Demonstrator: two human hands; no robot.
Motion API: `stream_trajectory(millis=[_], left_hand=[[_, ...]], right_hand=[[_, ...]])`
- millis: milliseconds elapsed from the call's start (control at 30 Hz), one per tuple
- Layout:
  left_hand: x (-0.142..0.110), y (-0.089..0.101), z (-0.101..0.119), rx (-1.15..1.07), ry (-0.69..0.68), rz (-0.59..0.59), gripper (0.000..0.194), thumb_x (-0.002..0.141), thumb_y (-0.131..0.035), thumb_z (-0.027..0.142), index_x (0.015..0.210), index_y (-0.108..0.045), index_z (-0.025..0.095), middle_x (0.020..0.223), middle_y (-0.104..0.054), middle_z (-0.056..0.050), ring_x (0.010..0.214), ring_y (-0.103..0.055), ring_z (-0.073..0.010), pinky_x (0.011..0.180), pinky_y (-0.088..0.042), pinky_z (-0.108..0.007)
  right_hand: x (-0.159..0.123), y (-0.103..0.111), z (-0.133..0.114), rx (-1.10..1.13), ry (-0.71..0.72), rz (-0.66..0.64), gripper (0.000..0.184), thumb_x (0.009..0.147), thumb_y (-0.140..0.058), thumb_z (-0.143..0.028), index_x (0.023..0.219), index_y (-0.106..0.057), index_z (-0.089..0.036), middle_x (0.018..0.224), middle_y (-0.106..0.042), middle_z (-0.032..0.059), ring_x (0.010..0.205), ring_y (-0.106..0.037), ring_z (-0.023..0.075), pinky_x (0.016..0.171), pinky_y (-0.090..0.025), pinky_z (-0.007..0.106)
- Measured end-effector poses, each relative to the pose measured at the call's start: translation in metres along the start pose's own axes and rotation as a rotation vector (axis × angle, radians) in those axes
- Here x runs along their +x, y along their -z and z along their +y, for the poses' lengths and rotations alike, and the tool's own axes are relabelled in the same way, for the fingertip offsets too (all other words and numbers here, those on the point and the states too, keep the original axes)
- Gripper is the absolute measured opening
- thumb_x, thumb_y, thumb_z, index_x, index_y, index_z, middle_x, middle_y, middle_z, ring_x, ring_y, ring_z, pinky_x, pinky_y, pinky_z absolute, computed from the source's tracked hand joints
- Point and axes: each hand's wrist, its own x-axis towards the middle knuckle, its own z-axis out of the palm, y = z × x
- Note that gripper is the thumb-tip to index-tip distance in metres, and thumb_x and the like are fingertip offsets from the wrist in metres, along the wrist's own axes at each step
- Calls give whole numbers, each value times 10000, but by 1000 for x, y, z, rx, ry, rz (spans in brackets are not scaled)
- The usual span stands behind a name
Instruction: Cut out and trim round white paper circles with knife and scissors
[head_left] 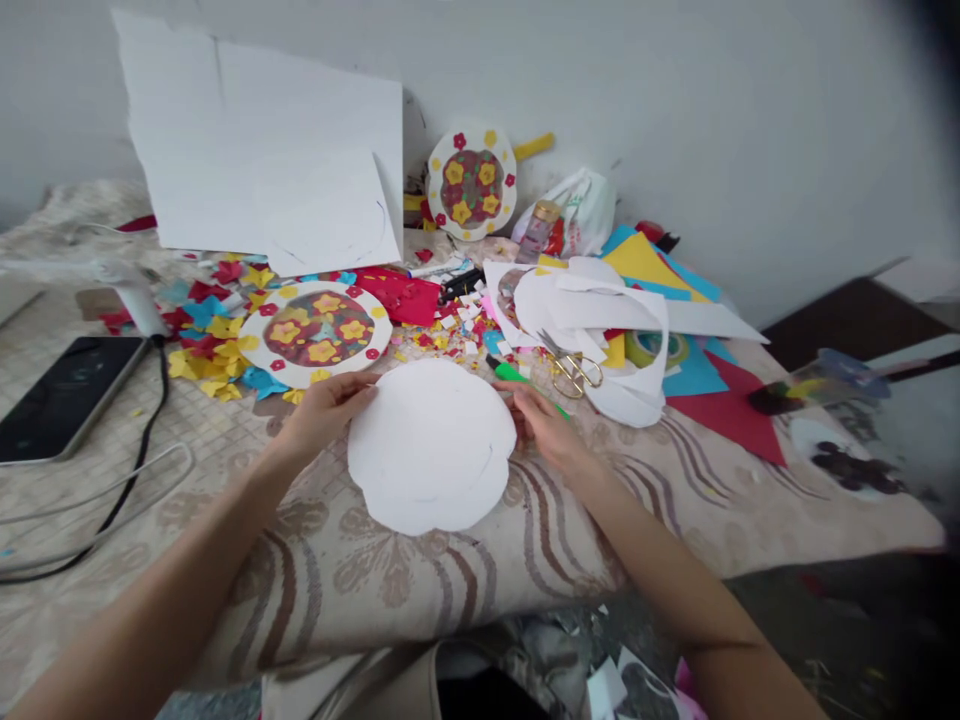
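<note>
A white scalloped, flower-shaped piece of card [431, 450] is in front of me, above the patterned cloth. My left hand [337, 400] pinches its upper left edge between thumb and fingers. At the right edge, my right hand [541, 418] has its fingers closed on the card. A green marker [510, 373] with a dark tip passes behind the right fingers; whether it lies on the cloth or is held, I cannot tell. Just right of it are gold-handled scissors [576, 374]. Behind the card lies a white scalloped frame [379, 310] decorated with yellow and red paper flowers.
Colored paper flowers [217, 340] and scraps spread across the back. A large white board [262, 150] and a decorated round fan [471, 185] lean against the wall. White offcuts [626, 400] and colored sheets [739, 420] lie right. A phone [71, 395] with cables is left.
</note>
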Motion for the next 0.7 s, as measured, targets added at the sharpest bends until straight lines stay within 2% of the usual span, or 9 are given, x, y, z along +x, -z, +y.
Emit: stream_trajectory(millis=[133, 233, 300, 400, 467, 567, 700], left_hand=[[-1, 4, 1, -9, 17, 5, 638, 620, -812, 622, 1074, -746, 179, 1020, -784, -95, 839, -715, -253, 692, -573, -335], [-2, 8, 3, -8, 32, -12, 594, 623, -816, 615, 1034, -752, 191, 981, -787, -84, 802, -709, -243, 649, -566, -318], [-2, 11, 5, -5, 43, -35, 566, 619, -822, 612, 1003, -758, 200, 924, -788, -72, 763, -702, -235, 623, -559, -308], [-2, 11, 7, -2, 54, -79, 545, 594, -830, 624, 951, -768, 218, 837, -782, -56, 702, -690, -232, 576, -550, -302], [-3, 10, 9, 5, 57, -109, 537, 582, -829, 636, 925, -775, 227, 795, -775, -51, 669, -682, -234, 537, -540, -299], [-4, 7, 10, 21, 57, -144, 521, 592, -821, 643, 908, -783, 230, 796, -776, -56, 664, -685, -239, 524, -543, -300], [-6, 5, 10, 40, 48, -145, 541, 603, -808, 655, 922, -778, 220, 842, -780, -64, 695, -691, -239, 546, -555, -297]], right_hand=[[0, 4, -1, -17, 52, -20, 502, 823, -627, -685, 1111, -659, -275, 777, -660, 13, 581, -581, 157, 439, -397, 258], [2, 12, -1, -247, 179, -11, 443, 863, -589, -650, 1059, -676, -262, 720, -656, 8, 536, -577, 154, 450, -414, 268], [5, 21, -1, -404, 279, 68, 421, 892, -545, -624, 1026, -676, -247, 720, -658, 17, 542, -580, 162, 481, -434, 286], [12, 38, 0, -532, 385, 238, 328, 891, -574, -524, 1027, -659, -237, 826, -664, 54, 707, -609, 210, 677, -503, 365], [16, 48, 1, -613, 437, 309, 279, 838, -651, -442, 1031, -654, -239, 909, -656, 79, 848, -600, 258, 856, -487, 441], [22, 53, 4, -709, 474, 324, 291, 745, -728, -348, 1004, -662, -233, 998, -644, 118, 1010, -562, 334, 1005, -408, 527], [26, 49, 8, -746, 493, 298, 211, 738, -737, -325, 910, -665, -225, 996, -646, 140, 1094, -541, 379, 1059, -365, 570]])
